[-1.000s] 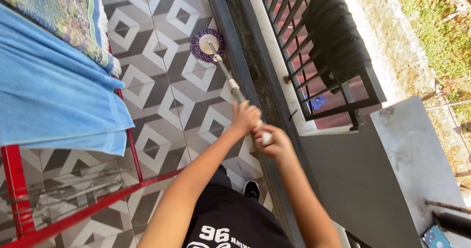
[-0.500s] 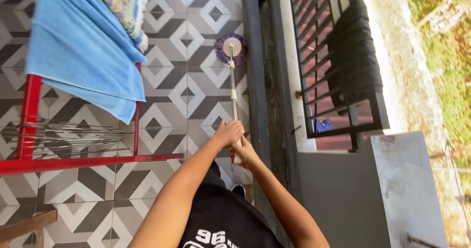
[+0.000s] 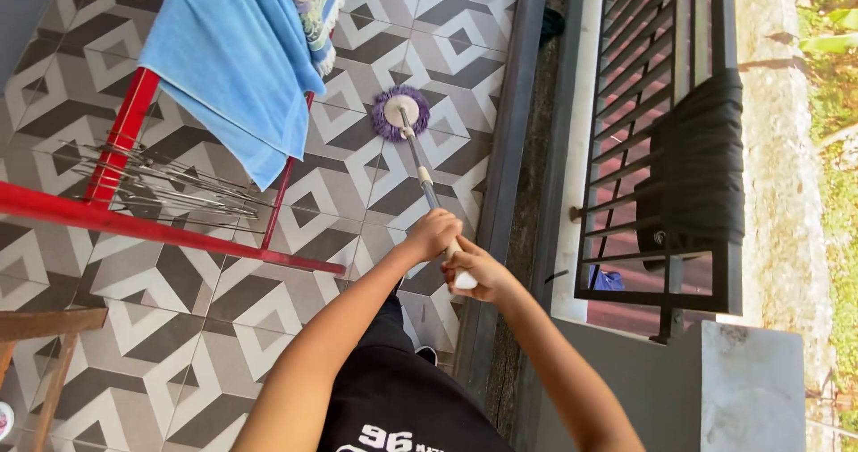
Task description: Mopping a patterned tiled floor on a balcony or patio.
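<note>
Both hands grip the metal handle (image 3: pixel 420 170) of a mop. My left hand (image 3: pixel 433 234) is wrapped around the shaft higher toward the head. Just behind it, my right hand (image 3: pixel 472 269) closes over the white end of the handle. The round purple mop head (image 3: pixel 399 112) with a white centre rests flat on the grey and white patterned floor tiles (image 3: pixel 268 291), close to the hanging blue towel (image 3: pixel 234 63).
A red drying rack (image 3: pixel 134 228) with thin metal rods stands at the left, carrying the blue towel and a patterned cloth (image 3: pixel 317 5). A dark drain channel (image 3: pixel 505 175) and a black metal railing (image 3: pixel 643 139) with a black cloth (image 3: pixel 702 170) run along the right. A wooden piece (image 3: pixel 45 327) lies at lower left.
The view has swung, so the rack and railing appear tilted. The mop head has slid away from the drain channel toward the towel. Both hands stay on the handle.
</note>
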